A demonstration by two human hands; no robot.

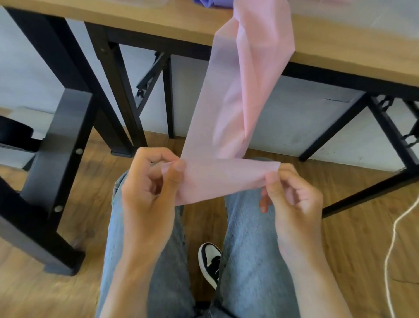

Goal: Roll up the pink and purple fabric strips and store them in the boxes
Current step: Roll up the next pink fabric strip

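Head view gives me the wooden tabletop with its black metal frame [353, 45] across the upper part of the scene, and I place everything else against it. Below it lies the brown wood-plank floor [353, 227], and over that floor I see the person's two legs in light blue jeans [249, 261], with a black-and-white sneaker [209, 261] between them. The long sheer pink fabric strip [229, 102] hangs off the near edge of the tabletop and runs down toward the lap; its lower end is folded across into a flat band stretched between the hands. My left hand [149, 188], below the tabletop on the left side of that band, has its fingers curled and pinches the band's left end between thumb and forefinger. My right hand [292, 193], on the opposite side, pinches the band's right corner the same way. Up on the tabletop, just left of where the pink strip lies, a bunched piece of purple fabric [208, 3] shows at the top edge. A thin white cord [391, 249] trails over the floor, under the tabletop's right end.
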